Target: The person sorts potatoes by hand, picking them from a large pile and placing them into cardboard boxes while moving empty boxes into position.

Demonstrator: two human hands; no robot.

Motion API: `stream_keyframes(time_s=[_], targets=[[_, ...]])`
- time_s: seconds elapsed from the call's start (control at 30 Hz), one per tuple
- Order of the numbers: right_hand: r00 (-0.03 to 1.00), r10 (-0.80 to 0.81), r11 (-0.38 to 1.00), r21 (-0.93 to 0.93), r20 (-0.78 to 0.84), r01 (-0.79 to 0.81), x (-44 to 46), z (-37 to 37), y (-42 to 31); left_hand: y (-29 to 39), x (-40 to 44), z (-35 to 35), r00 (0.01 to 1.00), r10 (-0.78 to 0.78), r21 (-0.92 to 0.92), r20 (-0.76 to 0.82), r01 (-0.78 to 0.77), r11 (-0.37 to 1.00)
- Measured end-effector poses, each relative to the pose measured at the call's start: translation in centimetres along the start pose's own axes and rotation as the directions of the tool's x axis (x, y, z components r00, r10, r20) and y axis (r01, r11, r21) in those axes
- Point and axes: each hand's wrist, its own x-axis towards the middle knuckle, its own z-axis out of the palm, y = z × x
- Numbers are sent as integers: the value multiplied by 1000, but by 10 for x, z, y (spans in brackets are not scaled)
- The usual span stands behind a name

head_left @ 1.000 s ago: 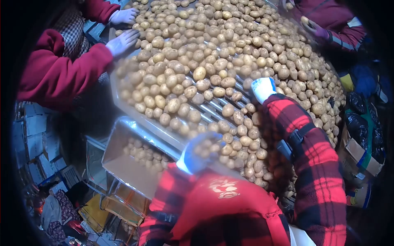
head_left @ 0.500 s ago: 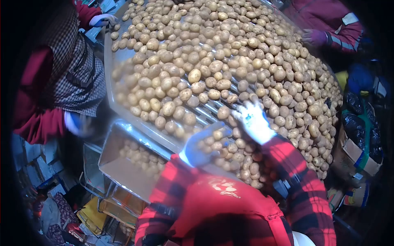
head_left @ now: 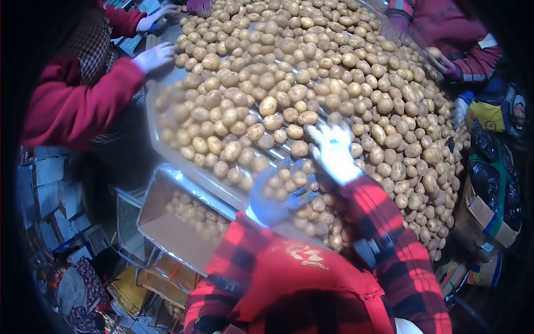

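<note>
A large heap of potatoes (head_left: 389, 106) covers a slatted metal sorting table (head_left: 186, 153). My right hand (head_left: 332, 149), in a white glove, lies over potatoes at the near side of the heap with its fingers spread. Lower and to the left is my left hand (head_left: 270, 195), in a blue-and-white glove. Its fingers are apart, with several potatoes between thumb and fingers, though a hazy patch blurs this area. Bare slats show just beyond my hands.
A cardboard box (head_left: 167, 222) with potatoes stands under the table's near left edge. At left a co-worker's gloved hand (head_left: 154, 57) reaches to the table edge; another co-worker's hand (head_left: 442, 64) is at the right. A carton with black plastic bags (head_left: 483, 178) stands at right.
My right hand has shifted slightly left and up across the potatoes. My left hand's fingers have spread. The left co-worker's lower hand has risen to the table edge.
</note>
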Motion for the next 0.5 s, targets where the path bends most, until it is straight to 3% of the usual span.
stream_keyframes(time_s=[0.07,0.1,0.17,0.2,0.27,0.33,0.37,0.4,0.47,0.5], targets=[[999,9,984,-177,51,0,20,29,-1,8,-5,2,995,-50,454,-83,82,887],[999,5,984,-175,39,2,25,30,2,8,-7,8,994,-65,295,-90,89,951],[998,64,978,196,10,-65,31,17,4,13,-8,11,994,-47,274,-95,72,959],[982,159,935,335,-105,-115,26,8,0,15,-7,12,995,-29,244,-96,51,968],[971,240,775,605,-17,-181,20,-30,-15,14,-8,9,994,6,172,-105,12,985],[972,-199,880,412,-128,235,6,-48,-23,14,-3,9,993,13,102,-117,-1,995],[963,-268,877,418,19,236,2,-76,-31,17,4,10,997,-59,-19,-43,58,998],[964,-265,881,411,19,234,5,-68,-20,16,5,11,997,-65,-20,-39,64,998],[962,-236,910,316,-138,269,26,-36,20,9,5,32,981,-11,55,-191,22,998],[986,-119,948,283,-119,149,51,-29,38,10,2,31,981,-11,58,-195,23,998]])
